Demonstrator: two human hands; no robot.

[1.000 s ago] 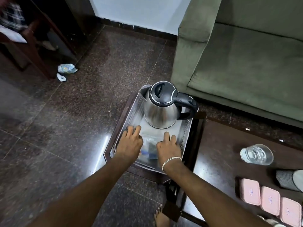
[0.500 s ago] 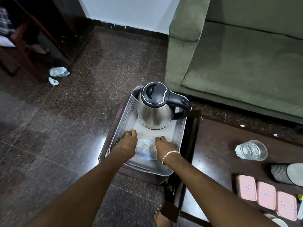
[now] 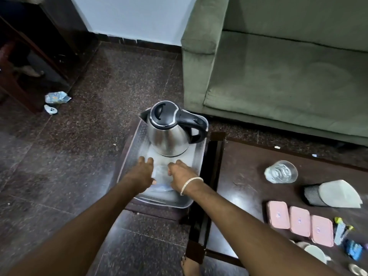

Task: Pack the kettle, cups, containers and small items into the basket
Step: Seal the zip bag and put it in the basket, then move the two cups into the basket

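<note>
A steel kettle (image 3: 169, 136) with a black lid and handle stands at the far end of the pale perforated basket (image 3: 167, 203). In the near half of the basket lies a clear packet (image 3: 161, 176) with some blue in it. My left hand (image 3: 142, 174) and my right hand (image 3: 181, 175) press against its two sides, fingers pointing at the kettle. On the dark table (image 3: 243, 176) to the right are a clear glass (image 3: 281, 172), three pink containers (image 3: 299, 222), a white cup (image 3: 315, 253) and several small items (image 3: 340, 230).
A black mesh holder (image 3: 312, 194) with a white cone lies on its side on the table. A green sofa (image 3: 278, 76) stands behind. The basket rests on a low dark stool. Litter (image 3: 56, 97) lies on the floor at left. My bare foot (image 3: 189, 265) is below.
Both hands went from lying flat over the packet to flanking it with fingers drawn in. The view has shifted to the right, so more of the table's items show.
</note>
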